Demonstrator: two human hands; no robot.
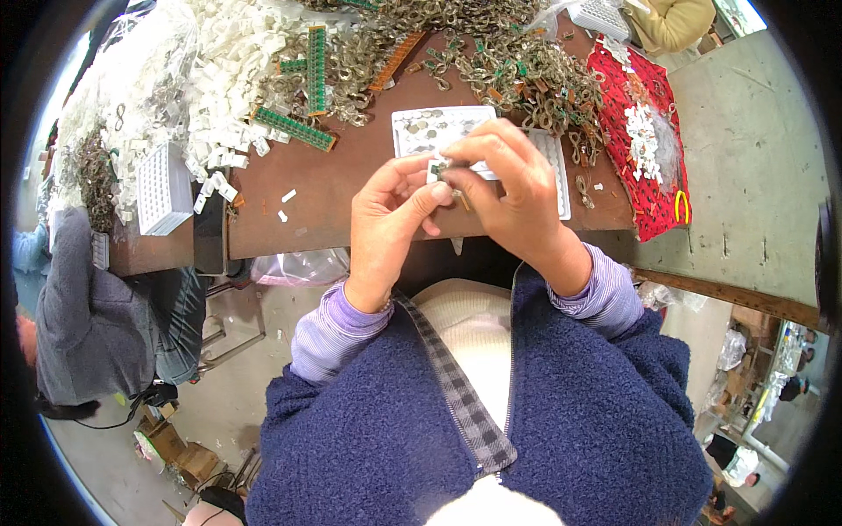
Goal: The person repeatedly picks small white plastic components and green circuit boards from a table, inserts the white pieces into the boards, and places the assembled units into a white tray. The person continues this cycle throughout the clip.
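Observation:
Both my hands meet over the front edge of the brown table. Pinched between the thumb and fingers of my left hand (395,206) is a small white plastic housing (433,170). My right hand (513,180) closes its thumb and fingertips at the housing's right side, on a small dark piece that looks like a circuit board with wire; the fingers partly cover it. Just behind the hands lies a white tray (400,131) holding several flat round silvery pieces. Its right part (561,188) shows beyond my right hand.
White housings (232,83) heap at the left, near a stack of white trays (165,193). Green board strips (317,70) and coiled wire pieces (535,83) lie behind. A red cloth (623,114) with white parts and a yellow-handled tool (681,207) is at the right. Someone in grey (96,307) is at the left.

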